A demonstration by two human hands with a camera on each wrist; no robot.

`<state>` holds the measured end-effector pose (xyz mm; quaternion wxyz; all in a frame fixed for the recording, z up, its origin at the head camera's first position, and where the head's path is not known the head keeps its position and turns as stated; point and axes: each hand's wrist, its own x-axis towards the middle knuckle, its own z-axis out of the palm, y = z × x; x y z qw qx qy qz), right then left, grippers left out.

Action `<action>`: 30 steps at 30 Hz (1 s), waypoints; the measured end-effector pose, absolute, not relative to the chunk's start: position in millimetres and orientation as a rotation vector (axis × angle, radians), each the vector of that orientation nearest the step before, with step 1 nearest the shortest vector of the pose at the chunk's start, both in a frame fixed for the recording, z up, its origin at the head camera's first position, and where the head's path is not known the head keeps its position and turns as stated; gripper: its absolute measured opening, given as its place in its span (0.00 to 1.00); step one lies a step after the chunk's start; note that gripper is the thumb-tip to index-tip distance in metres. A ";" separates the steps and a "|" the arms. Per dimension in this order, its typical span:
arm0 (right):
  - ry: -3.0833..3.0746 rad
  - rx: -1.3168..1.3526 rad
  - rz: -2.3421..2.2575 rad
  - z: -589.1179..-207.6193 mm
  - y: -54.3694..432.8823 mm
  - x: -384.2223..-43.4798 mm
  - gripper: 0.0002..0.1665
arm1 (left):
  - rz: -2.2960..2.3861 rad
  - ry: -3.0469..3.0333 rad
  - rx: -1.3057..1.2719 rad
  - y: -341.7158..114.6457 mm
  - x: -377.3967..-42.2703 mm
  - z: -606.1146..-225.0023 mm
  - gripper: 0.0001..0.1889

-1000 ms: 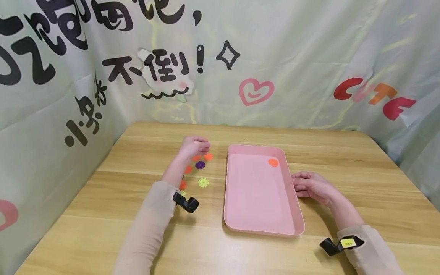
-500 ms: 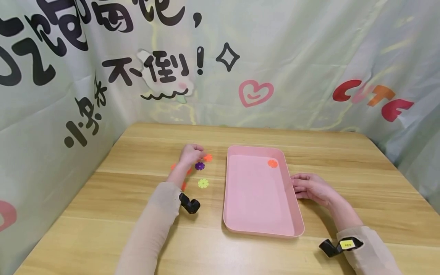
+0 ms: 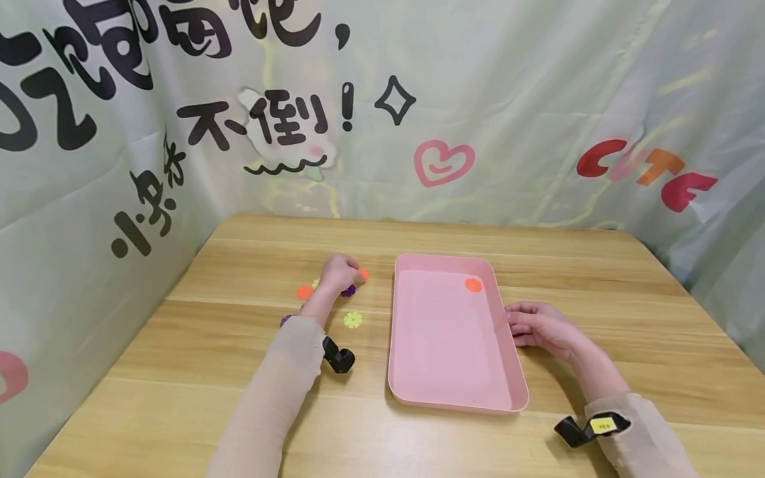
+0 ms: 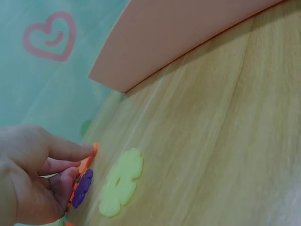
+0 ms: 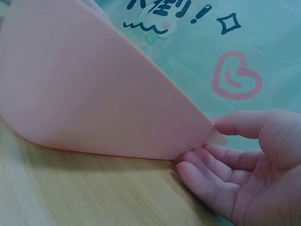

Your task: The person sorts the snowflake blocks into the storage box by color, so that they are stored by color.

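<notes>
At the far left of the tabletop, my left hand (image 3: 339,271) pinches an orange flower-shaped piece (image 4: 87,161) at its edge, fingers low over the table. Beside those fingertips lies a purple flower piece (image 4: 83,188), partly covered by the hand in the head view. A yellow-green flower piece (image 3: 353,320) lies flat nearer the front. My right hand (image 3: 540,328) holds the right side of a pink rectangular tray (image 3: 448,352), thumb at the rim and fingers against the outer wall. Inside the tray, near its far right corner, is one orange flower piece (image 3: 474,285).
More pieces lie left of my left forearm, among them an orange one (image 3: 305,292) and a purple one (image 3: 287,320). The arm hides part of this group. Behind the wooden table (image 3: 466,441) hangs a printed cloth (image 3: 514,99), which also runs along the sides.
My left hand has come down and toward me, then slightly right, onto the orange piece near the purple one. My right hand and the tray have stayed put.
</notes>
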<state>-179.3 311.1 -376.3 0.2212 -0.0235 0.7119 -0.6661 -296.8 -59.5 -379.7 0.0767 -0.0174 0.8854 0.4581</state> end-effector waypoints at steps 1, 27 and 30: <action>1.967 -0.064 -1.840 -376.2 310.9 -179.3 0.11 | 1.362 2.653 -0.060 -59.1 -297.0 -379.4 0.17; 1.970 -0.052 -1.829 -375.6 310.0 -178.3 0.14 | 1.663 2.499 -0.037 -54.5 -300.3 -342.5 0.12; 1.976 -0.057 -1.825 -375.7 310.6 -178.6 0.15 | 1.751 2.395 0.018 -44.9 -300.1 -327.1 0.13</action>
